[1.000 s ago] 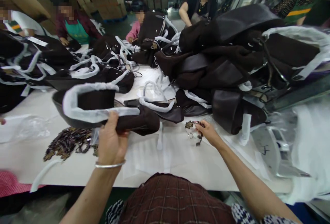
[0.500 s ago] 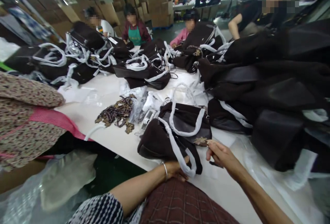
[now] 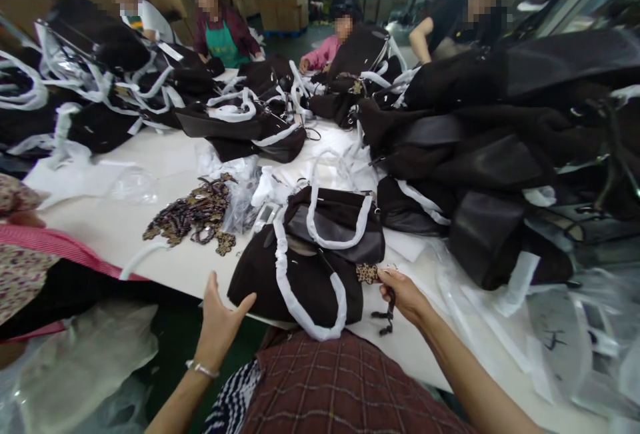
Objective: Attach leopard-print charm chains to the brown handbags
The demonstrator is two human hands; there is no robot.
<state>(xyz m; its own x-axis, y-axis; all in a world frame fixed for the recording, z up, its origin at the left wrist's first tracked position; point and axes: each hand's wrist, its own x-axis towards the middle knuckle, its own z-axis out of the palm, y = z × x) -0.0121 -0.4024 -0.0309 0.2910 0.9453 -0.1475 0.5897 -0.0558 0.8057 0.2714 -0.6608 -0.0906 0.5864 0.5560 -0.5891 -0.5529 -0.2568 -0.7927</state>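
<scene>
A dark brown handbag (image 3: pixel 305 274) with white-wrapped handles (image 3: pixel 295 294) lies on the white table (image 3: pixel 165 247) right in front of me. My left hand (image 3: pixel 217 324) is open, fingers spread, just left of the bag's lower corner and off the table's edge. My right hand (image 3: pixel 403 294) pinches a small patterned charm (image 3: pixel 369 273) with a dark cord (image 3: pixel 387 317) hanging below, held against the bag's right side.
A heap of patterned charms (image 3: pixel 193 214) and clear plastic bags (image 3: pixel 240 204) lie left of the bag. Piles of dark handbags (image 3: pixel 480 147) fill the right and far side. Several people sit around the table; a person in floral clothing (image 3: pixel 30 254) is close on my left.
My left hand has let go of the bag's handle and moved left, opening. The right hand has kept the charm at the bag's side. The view has shifted slightly.
</scene>
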